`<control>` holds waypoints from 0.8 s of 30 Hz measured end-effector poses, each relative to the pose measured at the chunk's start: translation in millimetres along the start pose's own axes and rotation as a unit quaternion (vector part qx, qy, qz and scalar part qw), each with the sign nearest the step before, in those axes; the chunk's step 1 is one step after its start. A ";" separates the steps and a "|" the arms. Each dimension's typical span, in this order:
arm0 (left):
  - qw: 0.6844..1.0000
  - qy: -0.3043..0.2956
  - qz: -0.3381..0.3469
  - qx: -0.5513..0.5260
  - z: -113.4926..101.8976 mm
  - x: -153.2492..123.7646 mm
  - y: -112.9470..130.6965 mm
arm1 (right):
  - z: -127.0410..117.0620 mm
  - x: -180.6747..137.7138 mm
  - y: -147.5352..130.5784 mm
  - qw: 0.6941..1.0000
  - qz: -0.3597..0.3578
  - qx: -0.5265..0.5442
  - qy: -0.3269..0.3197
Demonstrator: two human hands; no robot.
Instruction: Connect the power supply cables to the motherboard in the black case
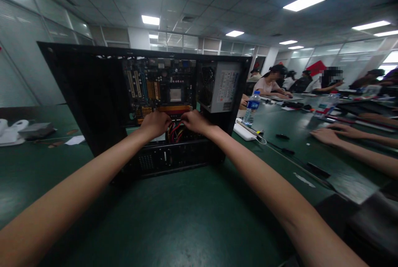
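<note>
An open black computer case [93,93] stands on the green table [186,217], its motherboard [158,86] and grey power supply [219,86] facing me. Both my arms reach into its lower part. My left hand [155,123] is curled closed just below the motherboard. My right hand [194,121] is also closed, pinching at the bundle of red, yellow and black cables [175,131] that hangs between the two hands. What the left fingers hold is hidden.
A water bottle [251,108] and a white flat device [245,131] sit right of the case. Another person's forearms [351,142] rest on the table at the right, with more people seated behind. White objects [12,132] lie at far left.
</note>
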State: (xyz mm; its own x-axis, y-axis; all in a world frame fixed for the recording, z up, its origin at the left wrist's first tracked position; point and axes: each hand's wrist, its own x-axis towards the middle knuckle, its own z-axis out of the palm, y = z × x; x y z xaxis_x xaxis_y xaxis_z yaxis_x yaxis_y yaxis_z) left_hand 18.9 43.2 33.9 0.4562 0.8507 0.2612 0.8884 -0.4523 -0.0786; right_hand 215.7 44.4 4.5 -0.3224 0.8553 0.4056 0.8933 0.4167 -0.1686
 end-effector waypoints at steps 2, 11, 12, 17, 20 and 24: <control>1.000 -0.004 0.000 0.000 -2.0 -0.5 1.7 | 0.4 0.8 -0.1 1.000 0.017 -0.002 0.004; 0.999 -0.006 -0.021 0.038 -2.8 -0.7 8.2 | -4.0 -0.9 -3.5 0.999 0.014 -0.031 -0.016; 0.999 -0.007 -0.020 0.039 -2.8 -0.9 8.2 | -4.1 -1.3 -4.0 0.999 0.011 -0.033 -0.017; 0.999 -0.018 -0.015 0.041 -5.8 -2.6 8.3 | -1.8 0.5 -0.9 0.999 -0.009 -0.038 -0.023; 0.999 -0.024 -0.003 0.040 -7.1 -3.8 9.1 | -3.9 1.0 2.5 0.999 -0.016 -0.043 -0.025; 0.999 -0.019 0.003 0.047 -7.0 -5.2 9.6 | -13.9 -9.7 -17.3 0.998 -0.038 -0.044 0.019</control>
State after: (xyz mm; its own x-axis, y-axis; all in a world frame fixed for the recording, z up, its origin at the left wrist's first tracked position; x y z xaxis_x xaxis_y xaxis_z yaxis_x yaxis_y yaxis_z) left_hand 24.7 32.6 38.5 0.4613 0.8586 0.2237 0.8858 -0.4314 -0.1709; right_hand 207.8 24.7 15.9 -0.3793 0.8096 0.4481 0.8913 0.4497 -0.0582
